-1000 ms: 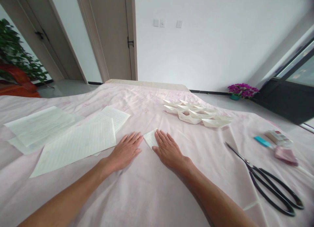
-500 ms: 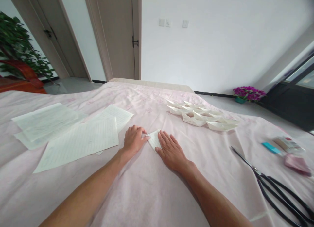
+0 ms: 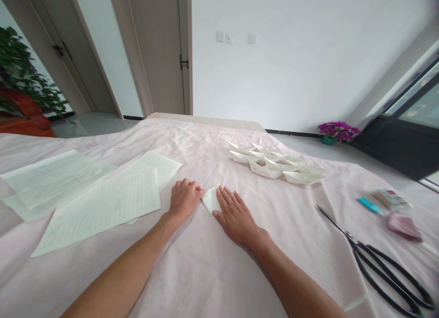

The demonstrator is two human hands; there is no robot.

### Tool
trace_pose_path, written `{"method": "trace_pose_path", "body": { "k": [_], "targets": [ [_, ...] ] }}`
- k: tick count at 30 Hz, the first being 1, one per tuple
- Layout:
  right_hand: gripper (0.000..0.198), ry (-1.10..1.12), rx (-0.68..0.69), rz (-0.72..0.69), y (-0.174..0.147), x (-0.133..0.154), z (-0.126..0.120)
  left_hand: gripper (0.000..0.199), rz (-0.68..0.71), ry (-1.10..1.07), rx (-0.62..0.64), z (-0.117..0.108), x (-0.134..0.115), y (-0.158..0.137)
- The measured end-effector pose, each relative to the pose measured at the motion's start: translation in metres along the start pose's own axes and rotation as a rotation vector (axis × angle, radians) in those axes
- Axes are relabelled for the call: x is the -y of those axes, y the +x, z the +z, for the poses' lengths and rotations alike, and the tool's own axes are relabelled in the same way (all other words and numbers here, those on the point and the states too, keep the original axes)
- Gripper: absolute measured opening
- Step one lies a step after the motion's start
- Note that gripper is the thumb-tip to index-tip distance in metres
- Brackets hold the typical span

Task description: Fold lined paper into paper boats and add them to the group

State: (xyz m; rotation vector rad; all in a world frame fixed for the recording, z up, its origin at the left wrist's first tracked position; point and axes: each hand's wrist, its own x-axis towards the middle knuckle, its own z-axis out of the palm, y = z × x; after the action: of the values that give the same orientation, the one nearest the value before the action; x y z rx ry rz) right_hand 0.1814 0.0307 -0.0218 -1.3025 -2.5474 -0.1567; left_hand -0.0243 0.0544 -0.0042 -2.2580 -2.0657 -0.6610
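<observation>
A small piece of folded lined paper [image 3: 210, 200] lies on the pink cloth in front of me. My right hand [image 3: 236, 215] rests flat on its right part, fingers stretched out, hiding that side. At the paper's left corner is my left hand [image 3: 185, 198], its fingers curled and thumb and fingertips closed on the edge. Farther off to the right, several folded paper boats [image 3: 270, 167] stand close together in rows.
Loose lined sheets [image 3: 103, 208] overlap on the left. Black-handled scissors [image 3: 355, 240] lie at right, points toward the boats. Beyond them are a blue object [image 3: 369, 205], a clear-wrapped packet [image 3: 393, 199] and a pink cloth piece [image 3: 404, 226]. Pink bedding-like cloth [image 3: 206, 272] covers the surface.
The view has shifted slightly, so the scene sits a little farther left. My left thumb has drawn in toward the fingers at the paper's corner; my right hand stays flat on it.
</observation>
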Motion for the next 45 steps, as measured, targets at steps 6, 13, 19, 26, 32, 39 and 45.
{"method": "trace_pose_path", "body": {
  "k": [6,13,19,26,32,39,45],
  "targets": [
    [0.059,0.071,-0.025,0.016,-0.001,0.0,-0.002,0.027,-0.008,-0.051,0.036,0.002,-0.008,-0.001],
    [0.059,0.458,-0.233,0.319,0.001,-0.02,-0.003,0.017,-0.106,-0.56,0.077,0.004,-0.007,0.003],
    [0.022,0.606,-0.426,0.318,0.003,-0.028,-0.008,0.013,0.111,-0.705,-0.268,-0.006,-0.007,-0.006],
    [0.05,0.38,-0.36,0.166,0.001,-0.037,-0.017,0.018,0.563,-0.447,-0.287,-0.001,0.006,-0.002],
    [0.064,0.411,-0.236,0.16,-0.002,-0.041,-0.011,0.022,0.578,-0.241,-0.093,0.005,0.007,-0.006],
    [0.052,0.49,-0.116,-0.017,-0.001,-0.041,-0.017,0.037,0.617,-0.186,-0.018,-0.002,0.011,-0.011],
    [0.035,0.385,-0.068,-0.071,-0.002,-0.043,-0.022,0.033,0.61,-0.22,0.018,0.002,0.016,-0.01]
  ]
}}
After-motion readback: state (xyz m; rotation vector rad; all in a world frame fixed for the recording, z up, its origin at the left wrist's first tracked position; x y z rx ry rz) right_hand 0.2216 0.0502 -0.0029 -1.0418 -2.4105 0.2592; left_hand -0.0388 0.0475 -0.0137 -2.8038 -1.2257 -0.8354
